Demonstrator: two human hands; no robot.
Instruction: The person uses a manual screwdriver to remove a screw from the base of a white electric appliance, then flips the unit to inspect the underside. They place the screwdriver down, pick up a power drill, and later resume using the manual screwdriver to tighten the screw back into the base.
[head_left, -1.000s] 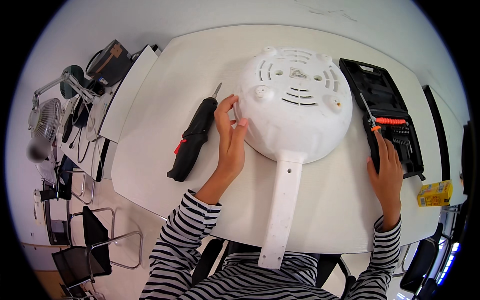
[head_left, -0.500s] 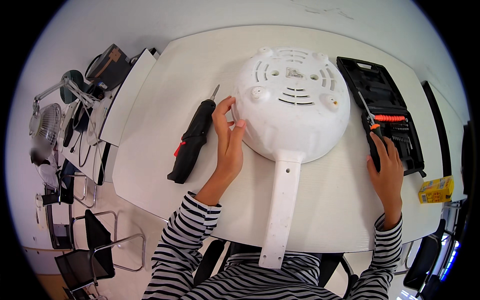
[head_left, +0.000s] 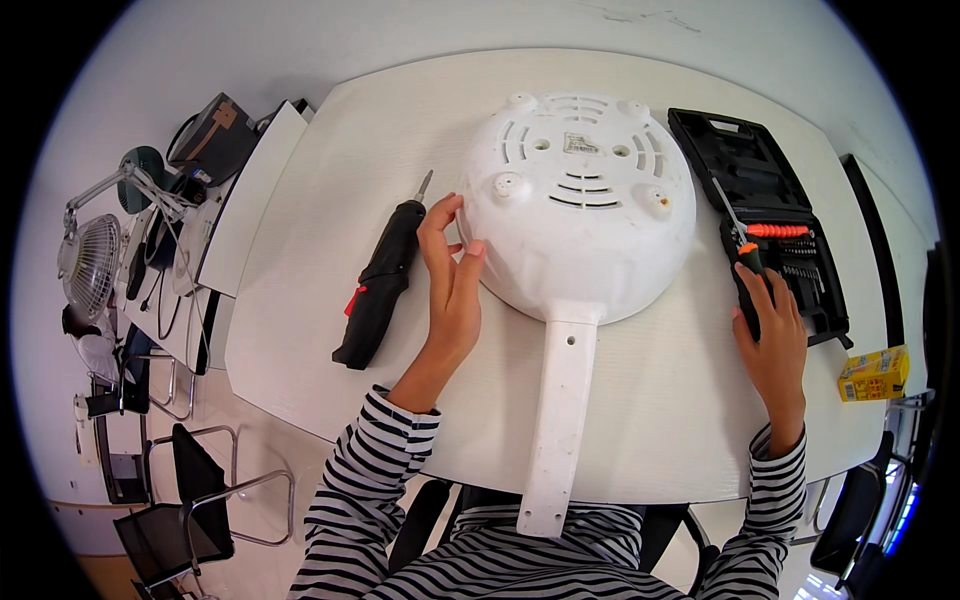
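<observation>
A white electric pan (head_left: 600, 250) with a long handle lies upside down on the table, its underside showing vent slots, small feet, screw holes and a label. Against its left side rests my left hand (head_left: 452, 285), fingers apart and not wrapped round anything. Left of that hand lies a black cordless screwdriver (head_left: 385, 285) with a red switch and a bit in its tip. My right hand (head_left: 775, 325) has its fingers over the dark handle of a screwdriver (head_left: 748, 260) with an orange collar, the shaft pointing away across the open tool case (head_left: 735, 165).
Inside the case are a red-orange flexible shaft (head_left: 777, 231) and several bits. A yellow box (head_left: 873, 375) stands at the right edge of the white table (head_left: 300, 330). At the left, a side table carries a clamp lamp (head_left: 92, 265) and a dark bin (head_left: 215, 140); a chair (head_left: 200, 495) stands below.
The whole view has shifted very slightly. Both hands, the pan and the tools hold the same places relative to one another.
</observation>
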